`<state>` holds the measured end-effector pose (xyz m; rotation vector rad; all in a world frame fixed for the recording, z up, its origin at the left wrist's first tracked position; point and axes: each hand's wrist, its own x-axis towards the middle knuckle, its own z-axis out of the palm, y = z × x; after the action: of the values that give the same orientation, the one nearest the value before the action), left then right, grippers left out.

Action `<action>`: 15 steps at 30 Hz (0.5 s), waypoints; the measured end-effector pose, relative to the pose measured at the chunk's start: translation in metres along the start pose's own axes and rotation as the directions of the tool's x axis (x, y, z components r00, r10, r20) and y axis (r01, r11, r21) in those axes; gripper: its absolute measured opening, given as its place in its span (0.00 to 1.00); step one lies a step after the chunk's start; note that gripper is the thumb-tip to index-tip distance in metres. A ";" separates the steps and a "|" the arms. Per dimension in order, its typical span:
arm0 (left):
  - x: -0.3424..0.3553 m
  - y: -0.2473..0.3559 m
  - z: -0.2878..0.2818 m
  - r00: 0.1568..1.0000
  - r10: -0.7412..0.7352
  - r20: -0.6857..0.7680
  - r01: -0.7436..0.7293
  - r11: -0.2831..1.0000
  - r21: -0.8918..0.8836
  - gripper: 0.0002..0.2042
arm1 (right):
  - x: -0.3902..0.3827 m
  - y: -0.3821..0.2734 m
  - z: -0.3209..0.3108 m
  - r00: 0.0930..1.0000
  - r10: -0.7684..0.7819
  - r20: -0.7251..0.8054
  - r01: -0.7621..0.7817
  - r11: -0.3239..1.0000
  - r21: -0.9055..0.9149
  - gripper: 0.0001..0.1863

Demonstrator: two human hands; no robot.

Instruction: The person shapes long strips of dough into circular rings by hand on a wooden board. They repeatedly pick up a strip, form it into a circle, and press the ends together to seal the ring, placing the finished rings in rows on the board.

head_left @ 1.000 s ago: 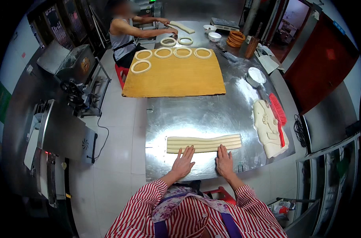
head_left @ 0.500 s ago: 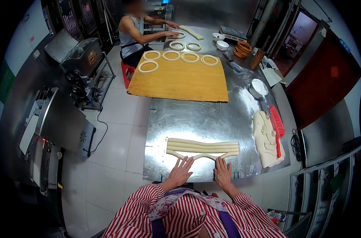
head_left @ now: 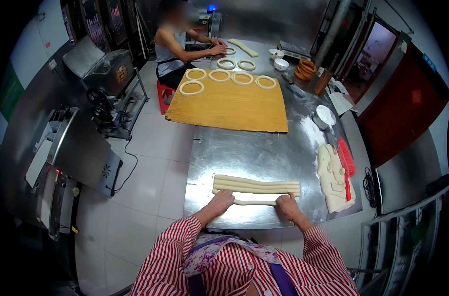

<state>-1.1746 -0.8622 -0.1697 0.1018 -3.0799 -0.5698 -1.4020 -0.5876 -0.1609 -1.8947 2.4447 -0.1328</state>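
A pale dough rope [head_left: 255, 203] runs left to right along the near part of the metal table [head_left: 239, 153]. Its left end is in the closed fingers of my left hand [head_left: 221, 201], and my right hand [head_left: 289, 206] pinches it toward the right end. Between my hands the rope hangs nearly straight, sagging slightly. Just beyond it several dough strips [head_left: 256, 185] lie side by side, touching one another. My fingers cover both ends of the rope in part.
A yellow board [head_left: 229, 108] farther up carries several dough rings [head_left: 192, 88]. At right lie a dough slab [head_left: 330, 172], a red brush [head_left: 347, 160] and a bowl of flour [head_left: 324, 116]. A co-worker's hands [head_left: 217, 47] touch a ring at the far end.
My flat, spread hands have closed on the dough rope's ends. The rope, arched before, is now pulled nearly straight. The co-worker's hands have come together over a ring.
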 end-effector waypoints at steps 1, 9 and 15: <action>0.000 0.002 -0.004 1.000 -0.011 0.016 0.012 0.998 -0.060 0.08 | -0.002 0.003 -0.005 0.999 0.031 0.038 -0.034 0.998 0.058 0.10; -0.021 0.001 -0.038 0.982 -0.061 -0.177 -0.008 0.930 -0.368 0.10 | -0.004 -0.005 -0.067 0.975 0.213 -0.068 -0.174 0.913 0.370 0.11; -0.051 -0.018 -0.046 0.966 -0.125 -0.226 0.059 0.959 -0.278 0.14 | -0.001 -0.030 -0.052 0.983 -0.021 -0.183 0.046 0.990 0.132 0.15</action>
<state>-1.1216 -0.8924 -0.1333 0.2908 -2.7437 -0.9008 -1.3778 -0.5919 -0.1063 -1.9445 2.4413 -0.4817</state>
